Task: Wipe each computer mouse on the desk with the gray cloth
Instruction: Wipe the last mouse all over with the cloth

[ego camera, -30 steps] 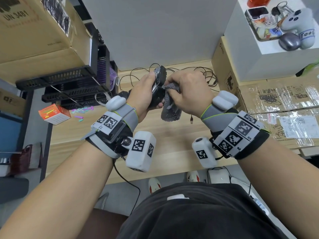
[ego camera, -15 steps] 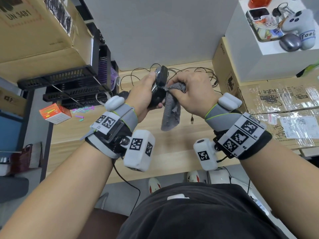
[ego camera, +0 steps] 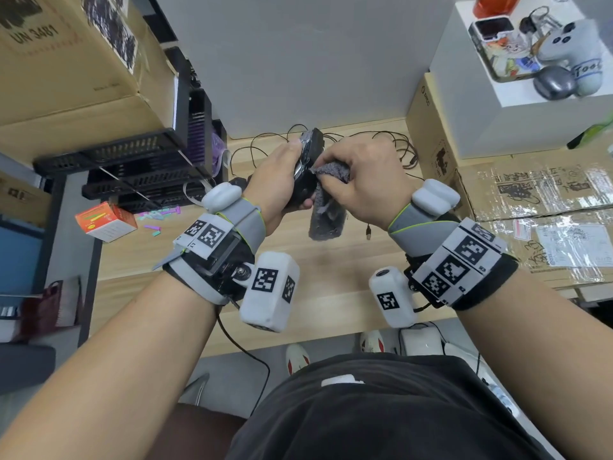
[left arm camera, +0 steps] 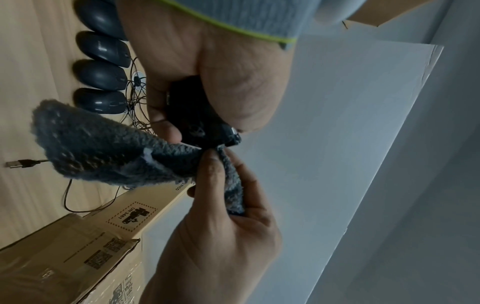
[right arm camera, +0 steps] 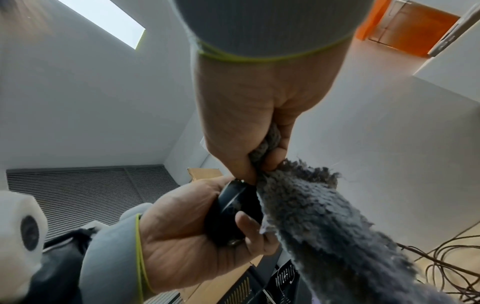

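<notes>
At the centre of the head view, above the pale wooden desk [ego camera: 331, 280], the left hand [ego camera: 275, 180] curls its fingers around a glossy black plastic computer mouse [ego camera: 310, 161], tilted on edge. The right hand [ego camera: 361, 184] pinches a fuzzy gray cloth [ego camera: 326, 207] against the mouse; the cloth's loose end hangs down. Four more dark mice [left arm camera: 100, 75] lie in a row at the upper left of the left wrist view.

Both hands raised together, left hand [ego camera: 275, 180] curled, right hand [ego camera: 361, 184] pinching.
</notes>
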A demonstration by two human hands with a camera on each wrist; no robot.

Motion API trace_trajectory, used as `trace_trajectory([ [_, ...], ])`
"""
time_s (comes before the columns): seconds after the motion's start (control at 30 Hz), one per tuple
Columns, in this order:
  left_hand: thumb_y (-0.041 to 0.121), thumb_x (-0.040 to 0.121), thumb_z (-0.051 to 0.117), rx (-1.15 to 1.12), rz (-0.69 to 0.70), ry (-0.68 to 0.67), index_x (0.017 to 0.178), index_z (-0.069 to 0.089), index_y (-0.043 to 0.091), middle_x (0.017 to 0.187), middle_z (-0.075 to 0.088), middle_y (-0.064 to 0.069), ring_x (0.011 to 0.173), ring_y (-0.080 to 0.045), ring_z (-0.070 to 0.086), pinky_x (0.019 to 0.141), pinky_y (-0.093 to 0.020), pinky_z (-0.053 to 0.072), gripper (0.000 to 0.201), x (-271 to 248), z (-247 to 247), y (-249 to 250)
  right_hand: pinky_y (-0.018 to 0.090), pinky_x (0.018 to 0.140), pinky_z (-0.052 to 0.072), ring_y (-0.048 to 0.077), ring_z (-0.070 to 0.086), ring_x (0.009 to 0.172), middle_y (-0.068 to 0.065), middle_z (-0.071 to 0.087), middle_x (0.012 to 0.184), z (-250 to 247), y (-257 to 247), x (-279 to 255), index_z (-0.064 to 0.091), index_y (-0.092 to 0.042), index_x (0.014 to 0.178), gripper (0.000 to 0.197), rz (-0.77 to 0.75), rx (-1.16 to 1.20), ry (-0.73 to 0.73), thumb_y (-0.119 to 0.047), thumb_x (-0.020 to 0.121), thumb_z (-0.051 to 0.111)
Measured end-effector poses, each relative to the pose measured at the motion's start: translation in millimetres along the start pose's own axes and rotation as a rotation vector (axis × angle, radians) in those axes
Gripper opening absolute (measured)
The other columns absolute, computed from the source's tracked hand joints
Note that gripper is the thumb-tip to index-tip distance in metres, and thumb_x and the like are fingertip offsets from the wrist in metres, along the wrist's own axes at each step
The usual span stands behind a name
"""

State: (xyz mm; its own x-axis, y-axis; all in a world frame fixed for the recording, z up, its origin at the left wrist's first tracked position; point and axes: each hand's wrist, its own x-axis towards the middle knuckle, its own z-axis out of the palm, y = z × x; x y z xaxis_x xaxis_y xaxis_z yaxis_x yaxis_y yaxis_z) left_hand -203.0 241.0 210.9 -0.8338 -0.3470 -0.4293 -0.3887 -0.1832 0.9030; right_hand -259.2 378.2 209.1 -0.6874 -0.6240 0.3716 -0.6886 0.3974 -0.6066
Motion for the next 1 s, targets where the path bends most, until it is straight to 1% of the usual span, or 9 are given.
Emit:
trace_trajectory([
  [0.1, 0.038, 0.106, 0.039, -0.013, -0.01, -0.01, 0.116, 0.059, 0.011, 0.087, 0.061, -0.011, 0.055, -0.022, 0.055, 0.048, -0.024, 0.046, 0.035, -1, -2, -2, 0.024, 0.072, 0.044, 0.02, 0.065, 0.074, -0.001, 0.073, 0.081, -3, -1, 3, 0.074, -0.015, 0.084, 0.011, -0.025, 0.005, -0.044, -0.015, 0.076, 0.067],
  [0.2, 0.037, 0.107, 0.038, -0.004, 0.006, 0.0, 0.113, 0.058, 0.015, 0.085, 0.06, -0.008, 0.055, -0.018, 0.055, 0.047, -0.024, 0.046, 0.031, 1, -1, -1, 0.021, 0.072, 0.04, 0.019, 0.065, 0.075, -0.002, 0.073, 0.08, -2, -1, 4, 0.074, -0.016, 0.084, 0.01, 0.022, 0.007, -0.045, -0.018, 0.077, 0.067],
  [0.37, 0.039, 0.105, 0.038, 0.064, 0.045, 0.051, 0.118, 0.059, 0.012, 0.097, 0.06, -0.007, 0.066, -0.017, 0.058, 0.05, -0.027, 0.048, 0.037, 7, -2, -4, 0.032, 0.077, 0.05, 0.019, 0.065, 0.077, -0.003, 0.071, 0.077, 1, -2, 10, 0.074, -0.021, 0.081, 0.005, 0.259, 0.072, -0.046, -0.023, 0.078, 0.071],
  [0.43, 0.04, 0.106, 0.038, 0.064, 0.062, 0.059, 0.123, 0.058, 0.01, 0.098, 0.061, -0.008, 0.067, -0.017, 0.059, 0.051, -0.028, 0.049, 0.041, 8, -2, -4, 0.035, 0.075, 0.054, 0.016, 0.065, 0.072, -0.008, 0.07, 0.074, 3, -1, 13, 0.072, -0.026, 0.075, 0.003, 0.363, 0.194, -0.06, -0.026, 0.075, 0.074],
  [0.5, 0.041, 0.107, 0.037, 0.093, 0.095, 0.063, 0.117, 0.058, 0.01, 0.094, 0.06, -0.008, 0.064, -0.016, 0.057, 0.05, -0.028, 0.048, 0.039, 9, -1, -1, 0.038, 0.072, 0.057, 0.015, 0.066, 0.07, -0.01, 0.068, 0.072, 3, 2, 14, 0.067, -0.03, 0.07, 0.009, 0.424, 0.314, -0.043, -0.031, 0.071, 0.076],
  [0.63, 0.04, 0.106, 0.037, 0.142, 0.106, 0.063, 0.102, 0.057, 0.018, 0.087, 0.058, -0.007, 0.064, -0.017, 0.055, 0.048, -0.027, 0.047, 0.03, 11, -1, 0, 0.039, 0.075, 0.056, 0.013, 0.066, 0.073, -0.01, 0.069, 0.075, 1, 2, 13, 0.069, -0.027, 0.075, 0.008, 0.349, 0.377, -0.054, -0.03, 0.072, 0.076],
  [0.73, 0.041, 0.104, 0.037, 0.115, 0.104, 0.033, 0.106, 0.059, 0.018, 0.093, 0.06, -0.008, 0.07, -0.02, 0.056, 0.051, -0.029, 0.048, 0.031, 12, -2, -5, 0.038, 0.075, 0.055, 0.012, 0.066, 0.072, -0.01, 0.069, 0.073, 1, 2, 12, 0.07, -0.027, 0.074, 0.006, 0.301, 0.335, -0.061, -0.025, 0.075, 0.075],
  [0.87, 0.047, 0.099, 0.039, 0.088, 0.12, 0.031, 0.108, 0.061, 0.019, 0.092, 0.062, -0.009, 0.066, -0.021, 0.057, 0.055, -0.03, 0.048, 0.036, 13, 0, -8, 0.037, 0.074, 0.054, 0.012, 0.064, 0.071, -0.015, 0.066, 0.07, 1, 12, 12, 0.066, -0.032, 0.068, 0.015, 0.338, 0.254, -0.028, -0.025, 0.076, 0.077],
  [1.0, 0.043, 0.102, 0.037, 0.087, 0.117, 0.05, 0.118, 0.058, 0.008, 0.092, 0.06, -0.01, 0.067, -0.02, 0.055, 0.054, -0.029, 0.046, 0.044, 16, 2, -10, 0.027, 0.075, 0.05, 0.011, 0.061, 0.074, -0.016, 0.063, 0.07, 5, 11, 16, 0.067, -0.027, 0.072, 0.011, 0.377, 0.184, -0.036, -0.025, 0.078, 0.076],
])
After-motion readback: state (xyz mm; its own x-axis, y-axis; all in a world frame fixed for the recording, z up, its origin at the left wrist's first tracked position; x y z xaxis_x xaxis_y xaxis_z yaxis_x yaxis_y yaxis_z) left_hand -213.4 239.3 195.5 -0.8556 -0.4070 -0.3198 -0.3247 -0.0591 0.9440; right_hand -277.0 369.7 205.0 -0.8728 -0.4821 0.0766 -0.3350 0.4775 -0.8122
